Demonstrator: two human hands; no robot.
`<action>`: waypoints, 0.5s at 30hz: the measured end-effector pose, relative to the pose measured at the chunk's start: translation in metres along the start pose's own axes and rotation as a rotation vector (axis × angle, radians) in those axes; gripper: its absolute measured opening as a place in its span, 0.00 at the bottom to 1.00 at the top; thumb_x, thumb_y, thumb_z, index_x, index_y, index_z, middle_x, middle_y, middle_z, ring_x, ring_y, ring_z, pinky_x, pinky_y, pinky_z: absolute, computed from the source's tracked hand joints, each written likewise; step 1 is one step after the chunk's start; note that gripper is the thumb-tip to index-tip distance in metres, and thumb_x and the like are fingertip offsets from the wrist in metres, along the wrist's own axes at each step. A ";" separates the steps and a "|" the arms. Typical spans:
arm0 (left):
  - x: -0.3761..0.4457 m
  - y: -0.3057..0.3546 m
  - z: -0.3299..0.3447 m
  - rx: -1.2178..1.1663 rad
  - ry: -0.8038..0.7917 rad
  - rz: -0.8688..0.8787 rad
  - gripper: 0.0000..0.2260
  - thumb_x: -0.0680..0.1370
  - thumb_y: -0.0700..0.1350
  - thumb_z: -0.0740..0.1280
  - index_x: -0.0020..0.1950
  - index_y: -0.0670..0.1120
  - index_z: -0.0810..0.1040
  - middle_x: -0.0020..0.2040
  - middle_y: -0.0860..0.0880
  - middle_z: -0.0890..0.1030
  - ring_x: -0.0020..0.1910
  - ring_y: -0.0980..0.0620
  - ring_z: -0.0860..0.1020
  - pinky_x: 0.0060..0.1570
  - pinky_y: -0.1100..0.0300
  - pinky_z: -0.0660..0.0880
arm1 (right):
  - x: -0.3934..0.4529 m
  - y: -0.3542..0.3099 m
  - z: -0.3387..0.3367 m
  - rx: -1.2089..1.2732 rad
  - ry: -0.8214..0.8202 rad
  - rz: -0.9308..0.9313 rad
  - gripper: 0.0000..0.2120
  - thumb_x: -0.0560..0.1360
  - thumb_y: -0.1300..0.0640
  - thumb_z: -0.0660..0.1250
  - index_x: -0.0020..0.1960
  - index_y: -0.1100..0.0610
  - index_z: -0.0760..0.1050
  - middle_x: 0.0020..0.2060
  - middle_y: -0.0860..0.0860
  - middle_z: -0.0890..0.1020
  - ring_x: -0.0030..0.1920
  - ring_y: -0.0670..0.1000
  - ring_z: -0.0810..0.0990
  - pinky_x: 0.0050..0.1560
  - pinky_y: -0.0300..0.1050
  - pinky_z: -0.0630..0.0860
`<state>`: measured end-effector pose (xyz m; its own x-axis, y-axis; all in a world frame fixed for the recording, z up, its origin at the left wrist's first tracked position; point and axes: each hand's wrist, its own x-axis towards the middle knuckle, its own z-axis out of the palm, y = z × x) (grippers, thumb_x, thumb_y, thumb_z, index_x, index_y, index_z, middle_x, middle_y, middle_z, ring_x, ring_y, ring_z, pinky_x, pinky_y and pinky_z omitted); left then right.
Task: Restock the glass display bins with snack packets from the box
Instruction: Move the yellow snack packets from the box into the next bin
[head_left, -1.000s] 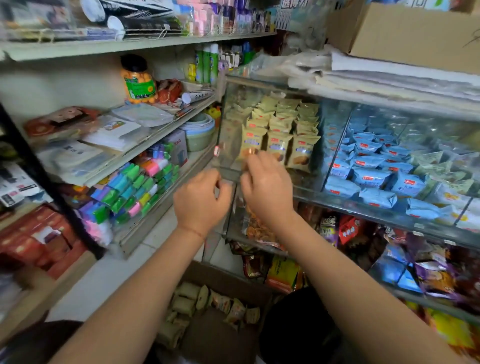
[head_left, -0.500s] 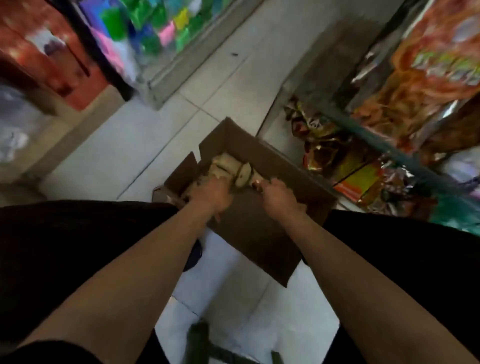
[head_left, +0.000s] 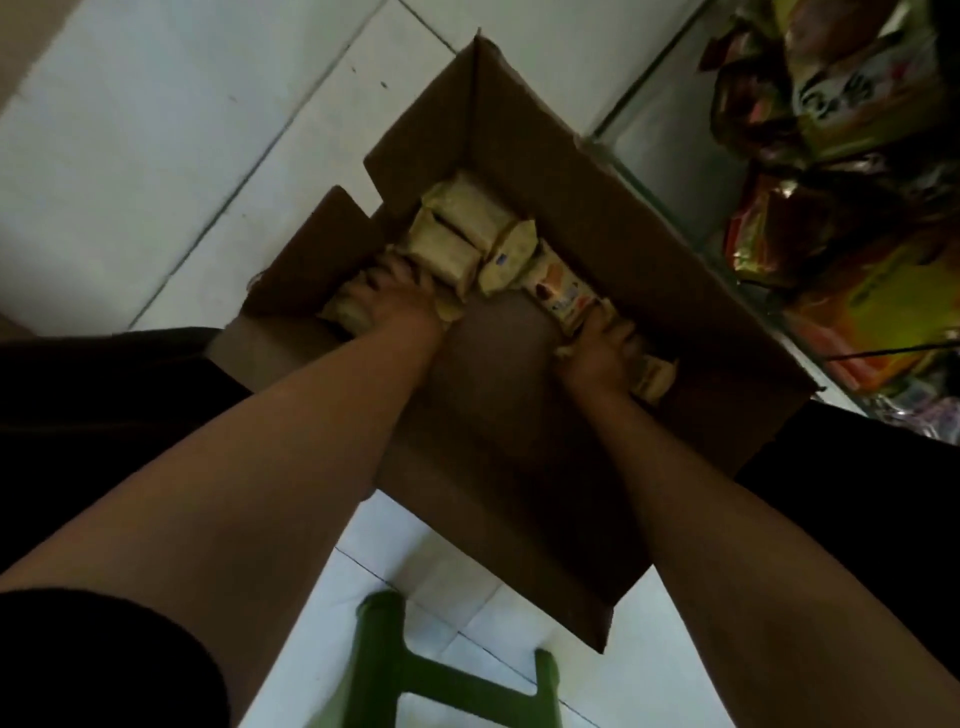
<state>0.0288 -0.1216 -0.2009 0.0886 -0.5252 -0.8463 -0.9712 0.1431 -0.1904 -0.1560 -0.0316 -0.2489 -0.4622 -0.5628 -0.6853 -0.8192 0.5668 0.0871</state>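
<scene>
Both hands (head_left: 400, 301) grasping packets (head_left: 457, 234).

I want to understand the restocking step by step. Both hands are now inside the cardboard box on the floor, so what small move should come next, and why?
Probably close the grip and lift. The left hand lies on the pale yellow packets at the box's far end, and the right hand is on a printed packet. Neither packet looks raised yet, and the bins are out of view.

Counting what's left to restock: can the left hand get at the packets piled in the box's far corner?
Probably yes. The left hand is already inside the open box, resting on packets right beside that pile, with nothing covering it.
</scene>
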 end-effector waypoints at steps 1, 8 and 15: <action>0.002 0.000 0.002 0.007 -0.019 0.019 0.44 0.75 0.54 0.69 0.79 0.48 0.42 0.77 0.34 0.46 0.73 0.30 0.53 0.65 0.32 0.60 | -0.003 -0.001 0.001 0.027 -0.033 0.001 0.39 0.75 0.47 0.67 0.77 0.56 0.49 0.73 0.66 0.54 0.71 0.68 0.57 0.69 0.60 0.59; -0.034 -0.004 -0.019 -0.461 -0.081 0.119 0.44 0.71 0.63 0.69 0.78 0.47 0.52 0.77 0.40 0.55 0.74 0.37 0.59 0.66 0.46 0.66 | -0.057 -0.007 -0.015 0.546 -0.447 -0.162 0.22 0.74 0.62 0.67 0.67 0.56 0.70 0.45 0.57 0.79 0.38 0.49 0.82 0.37 0.39 0.77; -0.156 -0.027 -0.058 -1.611 -0.333 0.193 0.23 0.75 0.65 0.62 0.57 0.49 0.79 0.56 0.43 0.81 0.50 0.45 0.80 0.46 0.54 0.77 | -0.162 0.007 -0.109 1.296 -0.532 -0.203 0.14 0.77 0.67 0.62 0.60 0.55 0.70 0.47 0.58 0.80 0.37 0.56 0.82 0.33 0.45 0.77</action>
<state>0.0289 -0.0923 -0.0350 -0.2187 -0.3829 -0.8975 -0.1708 -0.8906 0.4216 -0.1236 -0.0016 -0.0586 0.0433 -0.5746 -0.8173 0.1673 0.8107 -0.5610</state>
